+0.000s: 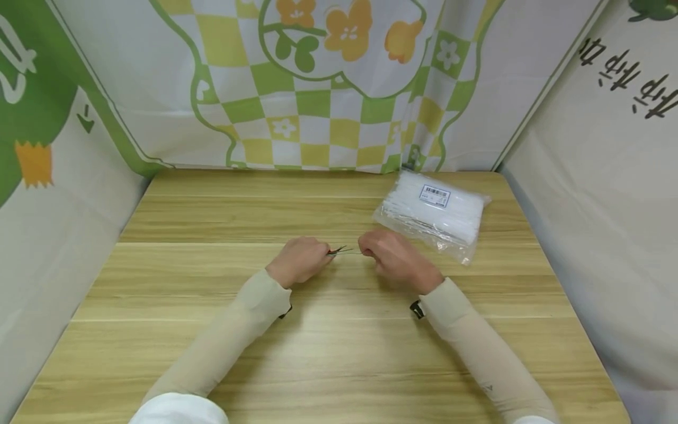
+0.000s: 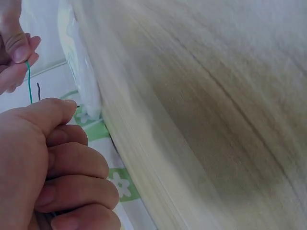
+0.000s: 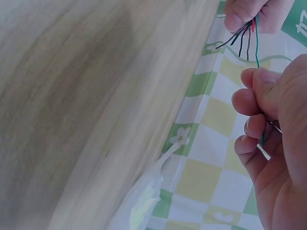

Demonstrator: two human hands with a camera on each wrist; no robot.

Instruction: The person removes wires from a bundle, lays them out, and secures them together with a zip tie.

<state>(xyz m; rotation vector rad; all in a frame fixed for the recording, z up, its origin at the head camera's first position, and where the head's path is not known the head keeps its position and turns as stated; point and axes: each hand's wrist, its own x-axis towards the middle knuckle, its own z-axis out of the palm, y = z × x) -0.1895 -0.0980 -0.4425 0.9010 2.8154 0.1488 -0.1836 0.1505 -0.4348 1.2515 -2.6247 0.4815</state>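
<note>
Over the middle of a pale wooden table (image 1: pixel 344 359), a person's left hand (image 1: pixel 301 260) was curled round a bundle of thin wires (image 3: pixel 249 25), dark and red ends fanning from its fingers. To its right, the right hand (image 1: pixel 397 259) pinched one green wire (image 3: pixel 257 43), stretched nearly straight between the hands; the fingers hid part of the wires. Beige sleeves (image 1: pixel 212 347) reached in from the near edge. Wood grain ran left to right across the table. Just beyond the right hand, on the far right, lay a clear plastic bag (image 1: pixel 461 215) of white strips with a small label (image 1: pixel 435 195). At the far edge hung a checked cloth (image 1: pixel 315 123), green and yellow with orange flowers; paler cloth (image 1: pixel 593 206) with dark lettering stood right.
</note>
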